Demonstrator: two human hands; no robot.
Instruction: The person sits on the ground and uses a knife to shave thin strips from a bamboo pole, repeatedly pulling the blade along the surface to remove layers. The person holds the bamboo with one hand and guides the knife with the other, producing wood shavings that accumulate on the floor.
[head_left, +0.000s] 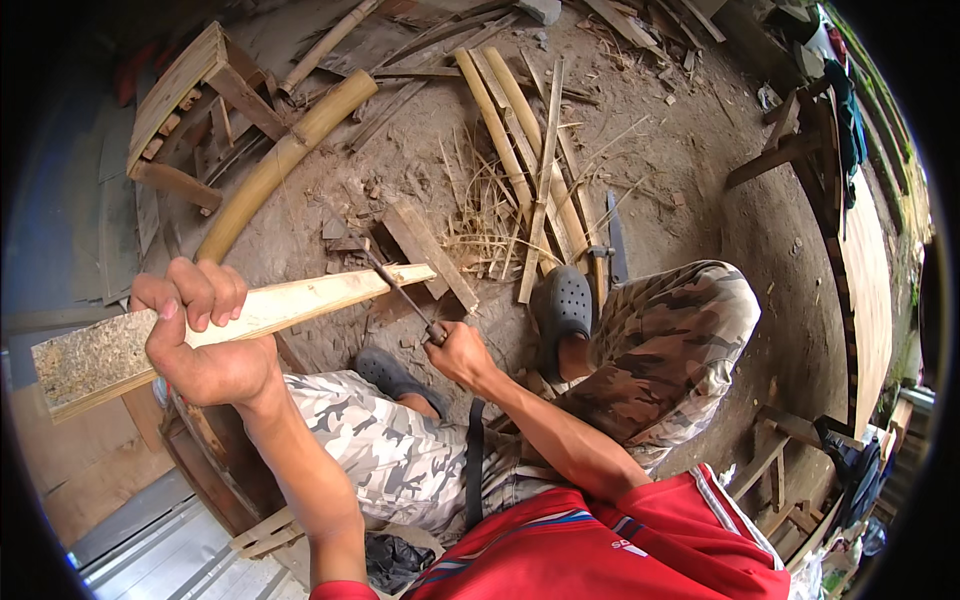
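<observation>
My left hand [215, 335] is wrapped round the wide part of a pale wooden plank [320, 300]. The plank runs up to the right and tapers towards its far end; its wide end face looks rough and speckled. In my right hand [462, 357] is the handle of a long knife [402, 292]. Its dark blade, seen almost edge-on, points up and left and crosses the plank near the tapered end. Whether the edge bites into the wood, I cannot tell. My fingers on both hands are closed.
Bamboo poles [290, 160] and split strips [545, 180] lie on the dirt floor beyond my feet, among shavings and wood scraps. A small wooden stool [175, 95] stands upper left. At right is a wooden bench [865, 300]. A flat blue-grey strip [617, 240] lies beside my shoe.
</observation>
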